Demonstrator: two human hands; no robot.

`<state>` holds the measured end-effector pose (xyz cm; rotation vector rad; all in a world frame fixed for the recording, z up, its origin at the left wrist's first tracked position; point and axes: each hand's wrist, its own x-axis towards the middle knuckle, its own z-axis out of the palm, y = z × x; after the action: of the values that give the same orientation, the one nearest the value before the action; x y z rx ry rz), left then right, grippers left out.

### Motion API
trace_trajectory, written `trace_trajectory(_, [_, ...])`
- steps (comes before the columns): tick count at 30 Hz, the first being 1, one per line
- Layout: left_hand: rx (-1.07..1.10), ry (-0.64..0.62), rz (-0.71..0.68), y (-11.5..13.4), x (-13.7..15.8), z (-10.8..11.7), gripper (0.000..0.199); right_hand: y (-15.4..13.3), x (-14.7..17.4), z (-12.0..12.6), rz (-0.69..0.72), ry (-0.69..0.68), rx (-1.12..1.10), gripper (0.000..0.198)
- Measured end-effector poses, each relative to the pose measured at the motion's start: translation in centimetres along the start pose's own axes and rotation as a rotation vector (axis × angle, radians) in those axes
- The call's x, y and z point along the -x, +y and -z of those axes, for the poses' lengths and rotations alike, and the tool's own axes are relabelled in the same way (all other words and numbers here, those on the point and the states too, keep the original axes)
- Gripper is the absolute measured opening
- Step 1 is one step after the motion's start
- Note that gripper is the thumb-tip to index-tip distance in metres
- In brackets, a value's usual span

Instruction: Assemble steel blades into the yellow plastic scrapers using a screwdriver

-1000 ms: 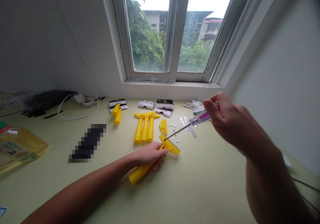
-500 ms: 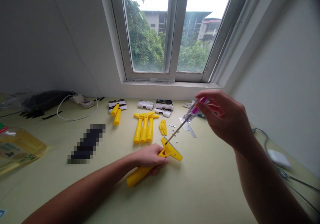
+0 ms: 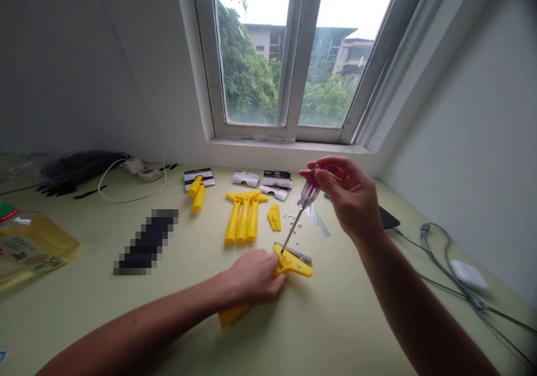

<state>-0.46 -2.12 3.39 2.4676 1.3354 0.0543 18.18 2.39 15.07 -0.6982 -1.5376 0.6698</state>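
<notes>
The screwdriver [image 3: 309, 195] stands steeper than half a second ago, grasped in the fingers of the right hand [image 3: 350, 200], slanting down-left to the head of the yellow scraper [image 3: 297, 265], clenched by the nearer left hand [image 3: 258, 275] over the table [image 3: 335, 325], handle running back-left.

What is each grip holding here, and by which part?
Left grip: the yellow T-shaped plastic scraper, by its handle near the head. Right grip: the metal-shafted screwdriver with clear-and-purple handle, by that handle's upper end.
</notes>
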Motion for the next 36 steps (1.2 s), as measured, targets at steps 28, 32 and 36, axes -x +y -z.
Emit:
trace_trajectory(28, [-0.003,0.055,0.04,0.0,0.1,-0.7,0.038,-1.5,1.1,-0.8,0.132,-0.143,0.335,0.033])
trace_trajectory(32, [-0.001,0.043,0.057,0.2,0.1,-0.6,0.036,-1.5,1.1,-0.9,0.121,-0.17,0.261,0.033])
trace_trajectory(36, [-0.024,0.052,0.037,0.1,0.1,-0.8,0.037,-1.7,1.3,-0.9,0.123,-0.234,0.213,0.034])
